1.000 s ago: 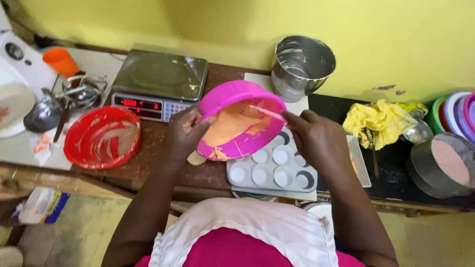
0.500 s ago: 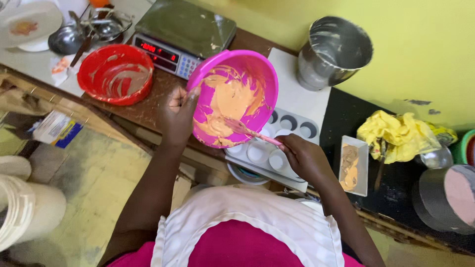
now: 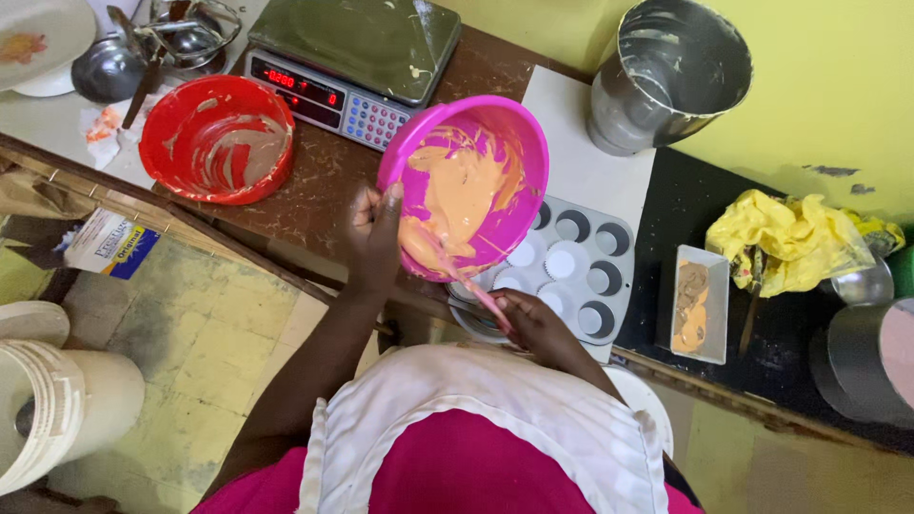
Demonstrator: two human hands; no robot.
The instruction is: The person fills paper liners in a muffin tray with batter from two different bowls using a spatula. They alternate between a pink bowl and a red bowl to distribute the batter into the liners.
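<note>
A brown counter [image 3: 324, 190] crosses the frame. At centre, the left hand [image 3: 376, 238] grips a tilted pink bowl [image 3: 471, 195] over a muffin tray [image 3: 586, 262]; the right hand [image 3: 533, 324] holds a spatula [image 3: 462, 281] in its batter. A red bowl [image 3: 217, 140] and scale [image 3: 357, 57] stand upper left, a steel pot [image 3: 666, 71] upper right.

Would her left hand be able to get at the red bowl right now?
Probably not at once: the left hand is holding up the tilted pink bowl. The red bowl sits close by on its left with nothing between, so once freed, likely yes.
</note>
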